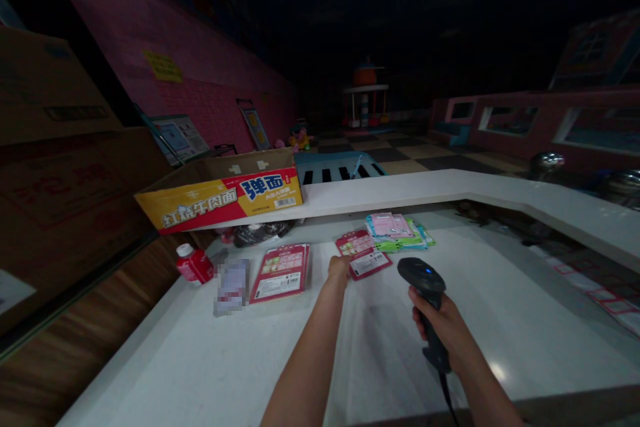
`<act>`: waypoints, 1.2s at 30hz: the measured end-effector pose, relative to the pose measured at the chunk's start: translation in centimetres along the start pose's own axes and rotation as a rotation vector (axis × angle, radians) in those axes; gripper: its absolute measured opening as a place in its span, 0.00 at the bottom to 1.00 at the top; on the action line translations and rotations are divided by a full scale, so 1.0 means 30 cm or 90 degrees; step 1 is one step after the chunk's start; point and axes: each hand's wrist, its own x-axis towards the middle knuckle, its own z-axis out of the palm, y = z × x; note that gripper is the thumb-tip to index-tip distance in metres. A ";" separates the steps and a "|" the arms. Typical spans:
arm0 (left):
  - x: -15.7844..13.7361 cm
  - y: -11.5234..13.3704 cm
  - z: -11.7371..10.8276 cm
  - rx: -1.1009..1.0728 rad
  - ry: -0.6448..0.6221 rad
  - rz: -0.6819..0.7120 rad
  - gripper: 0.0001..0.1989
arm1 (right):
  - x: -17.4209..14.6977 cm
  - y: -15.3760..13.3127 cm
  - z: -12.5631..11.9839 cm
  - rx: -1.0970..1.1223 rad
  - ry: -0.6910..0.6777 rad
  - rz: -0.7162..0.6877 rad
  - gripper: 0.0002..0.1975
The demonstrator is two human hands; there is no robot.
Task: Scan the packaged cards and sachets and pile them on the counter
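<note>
My right hand [444, 325] is wrapped round the handle of a black barcode scanner [423, 275], with a small blue light on its head and a cable running down from the grip. My left hand [340, 268] is closed at the left edge of a flat red-and-white packaged item [369, 263], whose printed label faces up on the counter. Its fingertips are partly hidden. Just behind that package lies a pile of pink, blue and green packets [399, 230]. Left of my left arm rests a stack of similar red packages [283, 272].
A red bottle [195, 265] stands on the white counter [200, 360] at the left, beside a blurred-out flat object [233, 285]. The open yellow-and-red carton [220, 197] sits on the raised ledge [400, 188]. Large brown cardboard boxes [65, 193] are stacked far left.
</note>
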 end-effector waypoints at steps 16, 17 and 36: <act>-0.112 -0.029 -0.010 -0.092 -0.145 0.022 0.26 | -0.012 0.000 0.004 -0.006 0.005 0.008 0.20; -0.117 -0.045 -0.006 -0.096 -0.159 0.042 0.30 | -0.013 -0.002 0.005 -0.009 0.005 0.008 0.20; -0.068 -0.189 -0.240 -0.257 -0.124 0.337 0.23 | -0.011 0.049 0.086 -0.044 -0.078 -0.004 0.22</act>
